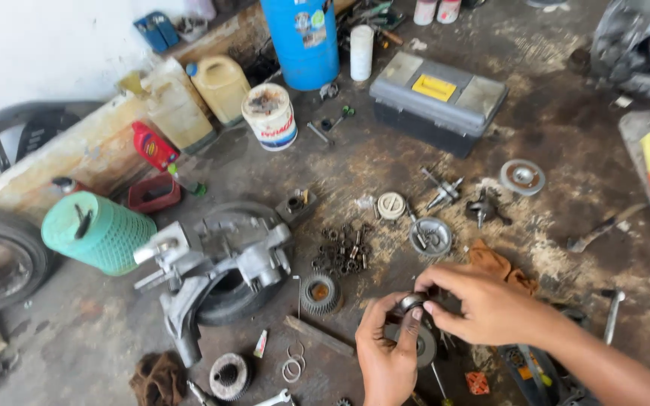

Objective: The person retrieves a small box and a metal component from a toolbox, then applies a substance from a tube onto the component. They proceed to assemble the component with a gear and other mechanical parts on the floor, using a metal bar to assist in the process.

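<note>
A small round metal part (411,303) is pinched between the fingers of the left hand (385,353) and the right hand (483,304), both closed on it, low over the oily workshop floor (566,120) near its front edge. A dark disc (419,344) lies directly beneath. The step in hand is judged to be the fitting or turning of this part; a steady two-handed grip is called for next. Further out, a toothed gear (320,293), an engine casing (220,259) and a grey toolbox (438,101) are seen.
</note>
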